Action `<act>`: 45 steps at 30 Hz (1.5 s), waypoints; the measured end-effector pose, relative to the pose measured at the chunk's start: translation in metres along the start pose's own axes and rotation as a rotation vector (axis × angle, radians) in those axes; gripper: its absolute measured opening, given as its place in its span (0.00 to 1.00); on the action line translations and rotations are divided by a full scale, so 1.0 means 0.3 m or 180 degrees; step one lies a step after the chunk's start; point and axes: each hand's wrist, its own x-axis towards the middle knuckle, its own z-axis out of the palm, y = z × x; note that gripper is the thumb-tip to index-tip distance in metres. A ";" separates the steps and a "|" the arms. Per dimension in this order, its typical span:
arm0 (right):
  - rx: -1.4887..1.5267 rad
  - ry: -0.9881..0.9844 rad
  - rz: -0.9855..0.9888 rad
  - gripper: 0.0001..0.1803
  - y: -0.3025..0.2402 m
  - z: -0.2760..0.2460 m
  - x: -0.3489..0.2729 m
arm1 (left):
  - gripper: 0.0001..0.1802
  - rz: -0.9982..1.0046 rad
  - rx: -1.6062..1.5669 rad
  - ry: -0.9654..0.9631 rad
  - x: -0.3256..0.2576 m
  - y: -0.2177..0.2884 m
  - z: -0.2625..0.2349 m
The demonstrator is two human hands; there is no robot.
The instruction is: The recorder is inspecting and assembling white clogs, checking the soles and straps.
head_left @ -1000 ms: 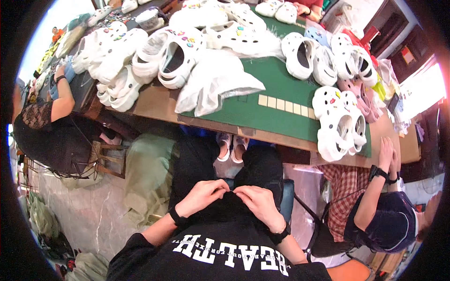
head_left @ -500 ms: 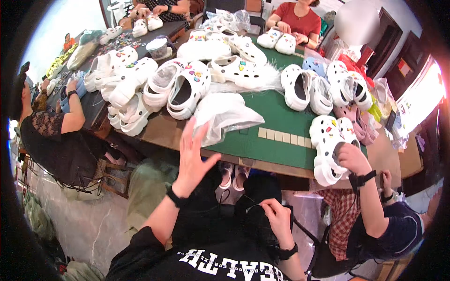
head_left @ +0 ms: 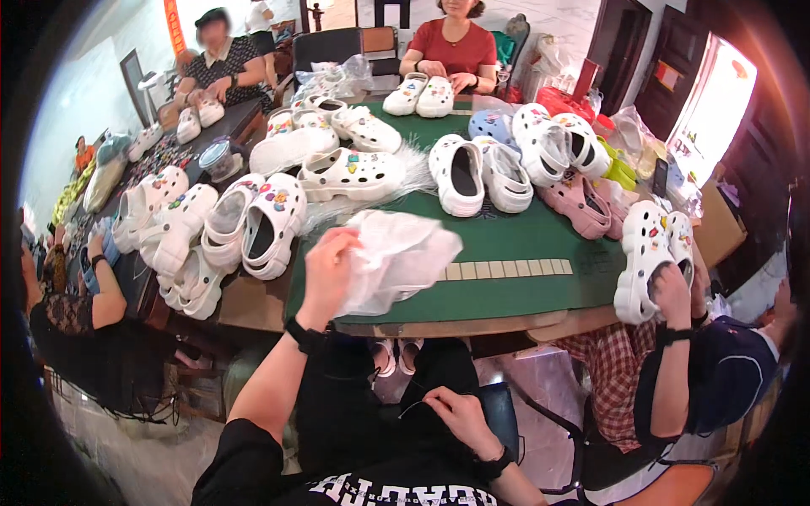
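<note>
A crumpled translucent white plastic bag (head_left: 401, 257) rises a little over the near edge of the green mat (head_left: 506, 295). My left hand (head_left: 327, 266) has its fingers closed on the bag's left side; some fingertips are hidden in its folds. Low over my lap, my right hand (head_left: 462, 419) is closed in a pinch on a thin pale string (head_left: 412, 408) whose end sticks out to the left. Beyond the bag lies a white clog with charms (head_left: 353, 174), and left of it stands another white clog (head_left: 277, 226).
A row of pale tiles (head_left: 506, 269) lies on the mat. White clogs (head_left: 457, 175) stand in pairs farther back. At right, a person's hand (head_left: 672, 295) is inside a white clog (head_left: 641, 261). Across the table a person in red (head_left: 451, 51) handles two clogs. A dark side table (head_left: 240, 122) adjoins at left.
My left hand was spread beside the bag and is now closed on it, with the bag lifted and opened out. My right hand keeps its pinch. The view has tilted up and shifted right.
</note>
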 end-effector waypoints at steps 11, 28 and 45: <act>0.0271 0.0360 -0.0305 0.07 0.138 -0.070 -0.071 | 0.15 0.0682 -0.1749 -0.0861 0.112 0.500 0.838; 0.0779 0.1489 0.0960 0.06 0.275 -0.301 -0.146 | 0.14 0.1224 -0.0516 -0.2576 0.049 0.538 1.314; -0.0520 0.2765 0.0216 0.06 0.514 -0.633 0.007 | 0.11 -0.0256 0.1091 -0.0102 0.058 -0.334 -0.263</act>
